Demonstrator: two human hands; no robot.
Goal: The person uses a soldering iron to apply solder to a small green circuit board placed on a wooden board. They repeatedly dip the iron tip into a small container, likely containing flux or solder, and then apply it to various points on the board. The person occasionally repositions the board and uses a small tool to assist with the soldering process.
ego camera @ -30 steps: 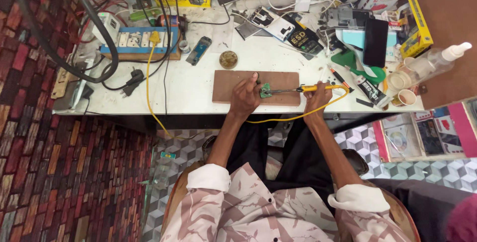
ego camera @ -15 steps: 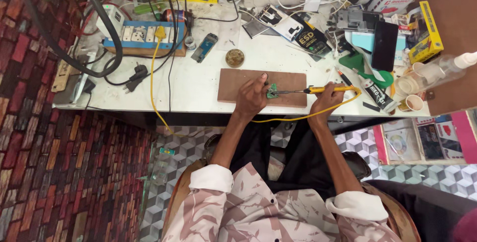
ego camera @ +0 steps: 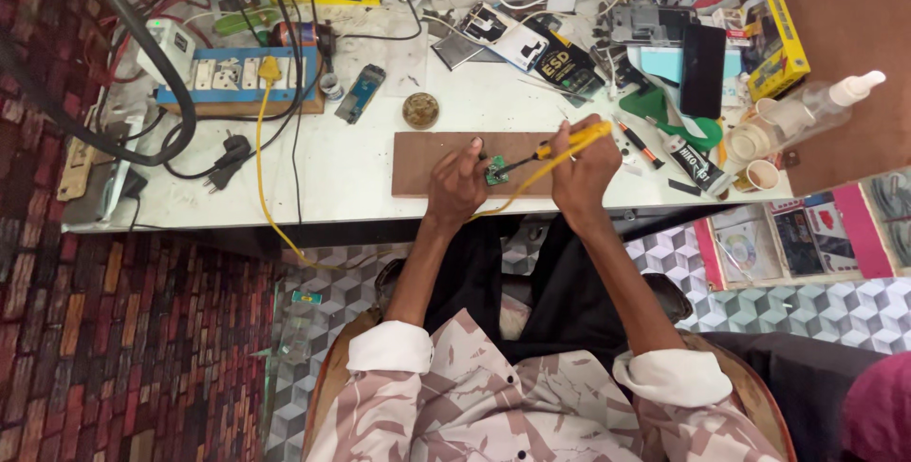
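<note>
My left hand rests on a brown wooden board and pinches a small green circuit board. My right hand grips a yellow-handled soldering iron, whose dark tip points left and touches the circuit board. The iron's yellow cord loops under the table edge and runs up to a blue power strip.
A small round tin sits just behind the board. The white table is crowded with a black phone, yellow boxes, a spray bottle, small cups, tools and cables. Tiled floor lies below; a brick-pattern surface fills the left.
The view has shifted slightly, so the table sits higher and further right in the frame. Both hands stay on the board with the iron at the circuit board.
</note>
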